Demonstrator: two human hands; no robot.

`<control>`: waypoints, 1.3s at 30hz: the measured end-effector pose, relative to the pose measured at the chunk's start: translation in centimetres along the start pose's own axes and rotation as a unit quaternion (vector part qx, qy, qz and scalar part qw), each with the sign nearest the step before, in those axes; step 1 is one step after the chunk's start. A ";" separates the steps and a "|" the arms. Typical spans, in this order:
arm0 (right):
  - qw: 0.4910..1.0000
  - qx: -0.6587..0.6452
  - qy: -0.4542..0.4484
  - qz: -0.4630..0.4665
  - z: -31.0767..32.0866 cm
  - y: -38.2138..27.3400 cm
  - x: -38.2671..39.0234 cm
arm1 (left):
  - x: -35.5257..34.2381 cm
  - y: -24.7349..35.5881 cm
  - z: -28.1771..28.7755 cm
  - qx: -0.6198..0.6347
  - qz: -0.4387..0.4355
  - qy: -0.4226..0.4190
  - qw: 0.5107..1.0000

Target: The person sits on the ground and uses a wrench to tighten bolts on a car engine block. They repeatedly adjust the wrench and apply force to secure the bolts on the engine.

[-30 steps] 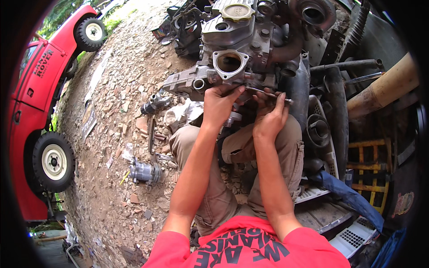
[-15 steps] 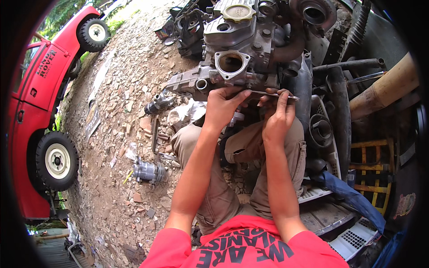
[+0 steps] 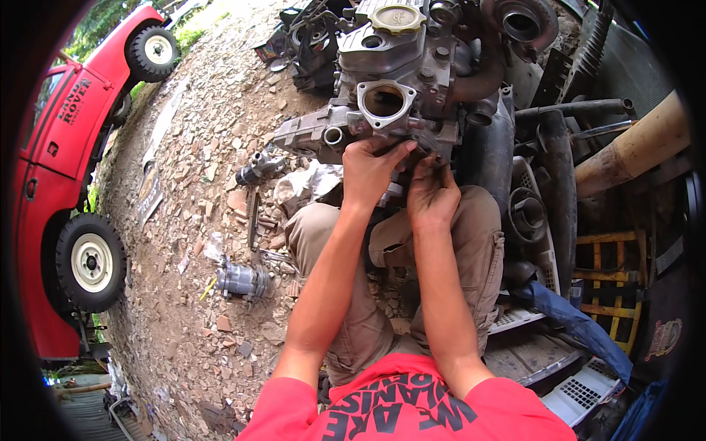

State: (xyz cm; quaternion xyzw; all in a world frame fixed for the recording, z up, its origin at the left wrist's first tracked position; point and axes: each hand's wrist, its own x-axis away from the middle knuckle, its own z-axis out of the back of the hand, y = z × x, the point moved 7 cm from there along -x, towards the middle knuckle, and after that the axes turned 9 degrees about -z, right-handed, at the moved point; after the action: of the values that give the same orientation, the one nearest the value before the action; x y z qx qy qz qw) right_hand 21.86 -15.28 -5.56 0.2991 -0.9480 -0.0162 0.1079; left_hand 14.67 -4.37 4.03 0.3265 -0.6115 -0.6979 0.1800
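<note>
Engine [image 3: 428, 94] at twelve o'clock, left hand [image 3: 370, 170] and right hand [image 3: 434, 195] at its six. I can't tell what either grip holds.

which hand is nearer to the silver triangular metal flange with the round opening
Left. The left hand is just below the silver triangular metal flange in the picture; the right hand is lower and farther to the right.

Engine [image 3: 430, 95] gry w/ beige cap [image 3: 397, 20] – shirt [image 3: 408, 366] red w/ blk print [image 3: 386, 419] – trousers [image 3: 474, 253] brn
</note>
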 end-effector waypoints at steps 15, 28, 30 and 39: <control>0.793 0.557 -0.100 0.226 -11.8 -1.8 6.0 | 0.4 0.6 0.0 0.093 0.080 -0.069 0.990; 0.996 -0.011 0.053 -0.072 -0.2 0.2 0.5 | 0.0 0.3 0.2 0.039 0.012 -0.007 0.999; 0.994 -0.025 0.082 -0.066 -0.4 0.9 0.5 | -0.1 0.3 0.6 0.008 0.000 0.000 1.000; 0.992 -0.072 0.084 -0.059 0.5 1.1 0.1 | 0.2 1.3 0.5 -0.111 -0.133 0.017 0.985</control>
State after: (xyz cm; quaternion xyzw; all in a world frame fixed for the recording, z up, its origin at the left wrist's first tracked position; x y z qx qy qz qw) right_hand 21.09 -14.47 -5.94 0.3458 -0.9128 -0.0660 0.2072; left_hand 13.96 -4.38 5.23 0.3952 -0.4783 -0.7732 0.1309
